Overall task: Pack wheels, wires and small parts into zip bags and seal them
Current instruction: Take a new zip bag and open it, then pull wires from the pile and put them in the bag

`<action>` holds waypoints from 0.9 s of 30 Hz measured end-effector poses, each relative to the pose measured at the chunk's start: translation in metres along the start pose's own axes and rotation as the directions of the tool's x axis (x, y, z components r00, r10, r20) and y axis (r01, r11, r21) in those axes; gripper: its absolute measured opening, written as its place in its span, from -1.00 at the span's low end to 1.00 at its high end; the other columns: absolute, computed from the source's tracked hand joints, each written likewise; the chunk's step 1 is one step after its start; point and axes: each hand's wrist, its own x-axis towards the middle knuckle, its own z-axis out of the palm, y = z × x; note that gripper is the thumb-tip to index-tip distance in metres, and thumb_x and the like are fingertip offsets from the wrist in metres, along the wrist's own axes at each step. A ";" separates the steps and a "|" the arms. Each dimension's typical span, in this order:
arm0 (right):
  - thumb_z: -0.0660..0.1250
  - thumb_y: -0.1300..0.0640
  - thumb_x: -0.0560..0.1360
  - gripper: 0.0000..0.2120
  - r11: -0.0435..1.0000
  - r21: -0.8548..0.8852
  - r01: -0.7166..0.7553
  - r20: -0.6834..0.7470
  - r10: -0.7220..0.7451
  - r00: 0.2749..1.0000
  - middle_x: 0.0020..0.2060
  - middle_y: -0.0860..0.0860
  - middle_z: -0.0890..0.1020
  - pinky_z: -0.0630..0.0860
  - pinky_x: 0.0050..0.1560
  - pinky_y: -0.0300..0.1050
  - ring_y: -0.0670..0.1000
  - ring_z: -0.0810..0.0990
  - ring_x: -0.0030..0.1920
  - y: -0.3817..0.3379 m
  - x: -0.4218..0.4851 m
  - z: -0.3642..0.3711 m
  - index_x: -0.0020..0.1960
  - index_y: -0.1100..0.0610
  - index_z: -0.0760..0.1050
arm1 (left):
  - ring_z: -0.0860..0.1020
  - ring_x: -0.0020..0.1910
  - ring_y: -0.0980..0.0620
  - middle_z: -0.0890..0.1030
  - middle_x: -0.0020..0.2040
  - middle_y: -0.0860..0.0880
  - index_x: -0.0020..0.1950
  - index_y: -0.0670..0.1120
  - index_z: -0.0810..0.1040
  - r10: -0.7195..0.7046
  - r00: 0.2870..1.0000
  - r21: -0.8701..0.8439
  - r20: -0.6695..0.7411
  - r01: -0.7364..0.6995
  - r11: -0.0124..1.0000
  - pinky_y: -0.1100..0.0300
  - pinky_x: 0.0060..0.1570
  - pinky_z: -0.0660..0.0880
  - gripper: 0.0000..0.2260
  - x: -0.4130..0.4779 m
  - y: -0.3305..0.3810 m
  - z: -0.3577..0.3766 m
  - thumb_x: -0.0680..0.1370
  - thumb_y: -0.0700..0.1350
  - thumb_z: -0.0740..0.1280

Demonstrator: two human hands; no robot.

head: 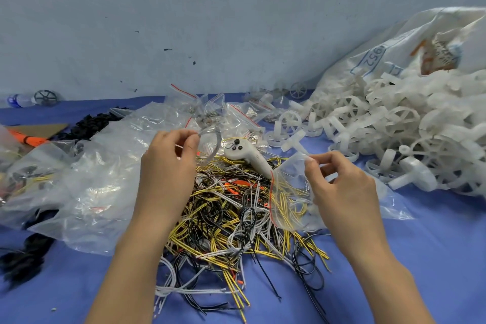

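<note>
Both hands are up over the wire pile. Her left hand [171,150] pinches a loop of white wire [214,143] between thumb and fingertips, lifted clear of the heap. The right hand [342,187] pinches the corner of a small zip bag [289,192], its red-lined mouth turned toward the left hand, with what look like yellow wires already inside it. That bag is not sealed yet. I'd say the job is far from done: the tangle of loose wires [236,218] covers the blue worktop [434,258], and white wheels [394,126] spill from a big sack [420,42] on the right. Some filled bags [236,110] lie behind. A white controller [247,154] rests on the pile.
</note>
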 end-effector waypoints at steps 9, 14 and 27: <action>0.32 -0.11 0.55 -0.83 1.000 0.024 -0.008 0.000 0.008 1.000 -0.31 -0.19 0.60 0.45 -0.36 -0.07 -0.08 0.58 -0.40 0.000 -0.001 -0.001 -0.20 -0.12 0.53 | 0.58 -0.34 0.12 0.60 -0.34 0.04 -0.02 -0.08 0.65 -0.331 0.914 -0.531 0.234 0.405 0.744 0.30 -0.38 0.52 -0.86 -0.004 -0.003 0.001 0.62 -0.09 0.31; 0.32 -0.12 0.54 -0.83 0.999 0.048 -0.015 0.001 0.015 1.000 -0.32 -0.15 0.60 0.49 -0.33 -0.04 -0.03 0.61 -0.37 -0.001 -0.001 -0.002 -0.20 -0.12 0.54 | 0.50 -0.46 0.09 0.57 -0.41 0.00 -0.05 -0.16 0.67 -0.229 0.845 -0.444 0.483 0.462 0.767 0.30 -0.49 0.47 -0.86 -0.012 0.010 0.003 0.57 -0.11 0.37; 0.36 -0.08 0.51 -0.87 0.999 0.002 0.036 0.089 -0.036 0.995 -0.36 -0.15 0.59 0.49 -0.24 -0.01 -0.08 0.53 -0.33 -0.003 -0.004 -0.006 -0.18 -0.09 0.57 | 0.60 -0.53 0.08 0.63 -0.45 -0.06 -0.19 -0.12 0.67 -0.137 0.871 -0.294 0.472 0.302 0.907 0.27 -0.49 0.51 -0.75 -0.060 0.060 0.093 0.62 -0.13 0.27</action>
